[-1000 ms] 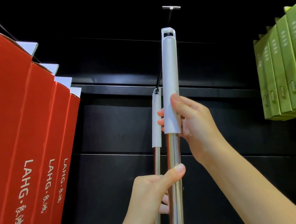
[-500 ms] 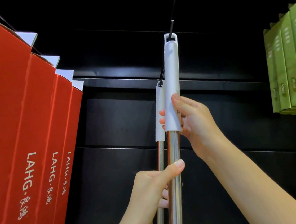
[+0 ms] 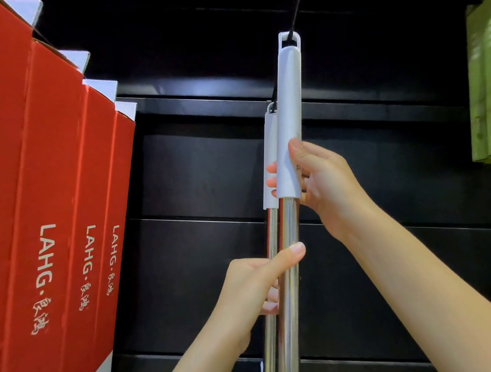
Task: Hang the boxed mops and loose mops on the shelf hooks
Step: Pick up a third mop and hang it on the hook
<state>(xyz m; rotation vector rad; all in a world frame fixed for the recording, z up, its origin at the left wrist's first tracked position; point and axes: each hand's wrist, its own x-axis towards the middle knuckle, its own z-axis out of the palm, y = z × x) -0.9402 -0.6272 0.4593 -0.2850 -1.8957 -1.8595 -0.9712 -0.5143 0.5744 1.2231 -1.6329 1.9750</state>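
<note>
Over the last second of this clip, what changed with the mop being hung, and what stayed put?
The hanging loop of the white-handled steel mop went from below the black hook rod onto it: the rod now passes through the loop. Nothing was let go. Unchanged: the right hand holds the white handle, the left hand the steel pole; a second white-handled mop hangs behind; red boxes stay left.

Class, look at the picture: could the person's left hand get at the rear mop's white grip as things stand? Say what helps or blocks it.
Probably yes. The left hand holds the steel poles just below the rear mop's white grip, with bare pole between. Only the right hand's fingertips lie across it, wrapped round the front mop's grip.
</note>
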